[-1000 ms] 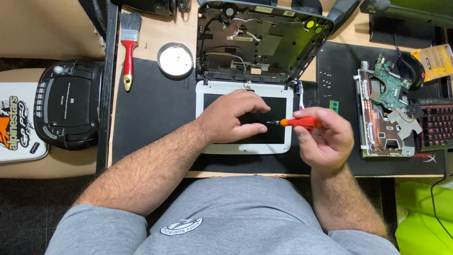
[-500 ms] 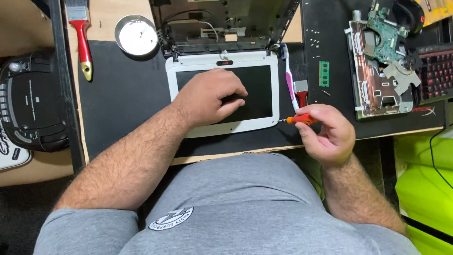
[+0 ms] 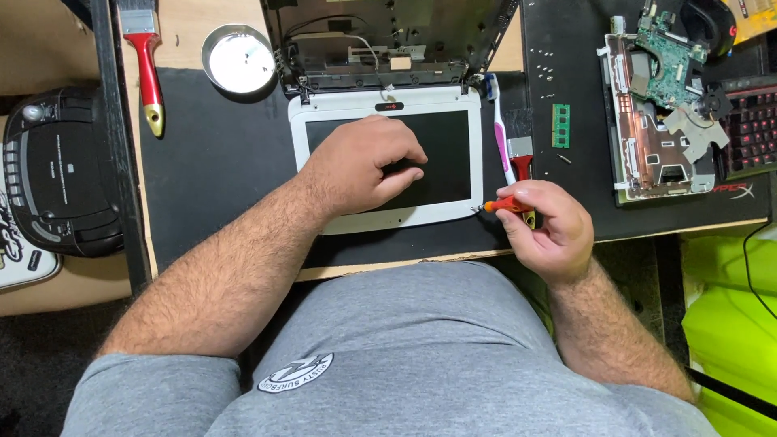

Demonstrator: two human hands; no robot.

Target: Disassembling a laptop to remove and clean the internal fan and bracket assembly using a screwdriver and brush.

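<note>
Right hand (image 3: 550,231) has drawn back to the screen's (image 3: 388,158) 4 o'clock corner, grip closed round the screwdriver (image 3: 506,205). Left hand (image 3: 364,166) stays flat on the screen, mid-surface; work shifts to that corner.

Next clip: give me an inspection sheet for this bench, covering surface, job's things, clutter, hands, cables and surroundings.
Surface: black mat over a wooden bench top.
Job's things: white-framed screen panel lying flat, its dark opened base shell behind it; orange-handled screwdriver, tip at the panel's lower right corner.
Clutter: round metal dish, red-handled brush, toothbrush, green memory stick, loose screws, stripped chassis with circuit board.
Hands: left hand pressed flat on the screen; right hand gripping the screwdriver.
Cables: thin wires inside the base shell; a black lead at far right.
Surroundings: black portable stereo at left, red-lit keyboard at right.
</note>
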